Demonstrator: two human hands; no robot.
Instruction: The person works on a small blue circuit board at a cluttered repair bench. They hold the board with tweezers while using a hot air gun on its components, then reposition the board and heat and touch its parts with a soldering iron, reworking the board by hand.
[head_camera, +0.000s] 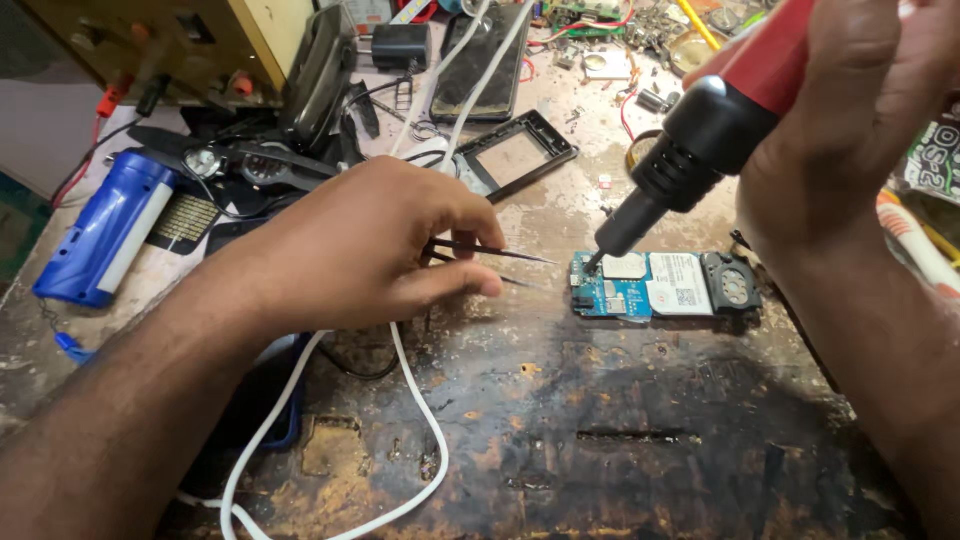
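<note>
On the scorched worktop (640, 450), at about nine o'clock from the centre, a blue box-shaped device (100, 240) lies by a tangle of leads, and a white cable (420, 400) loops toward six o'clock. The left hand (370, 250) is pinched narrow on black tweezers (490, 262), whose tips point toward three o'clock and stop just short of a small blue circuit board (650, 285). At twelve o'clock from the board lies an empty black phone frame (515, 155). The right hand (850, 130) is wrapped around a red-and-black hot-air tool (700, 140), its nozzle tip at the board's left end. The step in hand looks like heating a part there; the next move seems to call for a steady nozzle and a light, exact tweezer reach.
</note>
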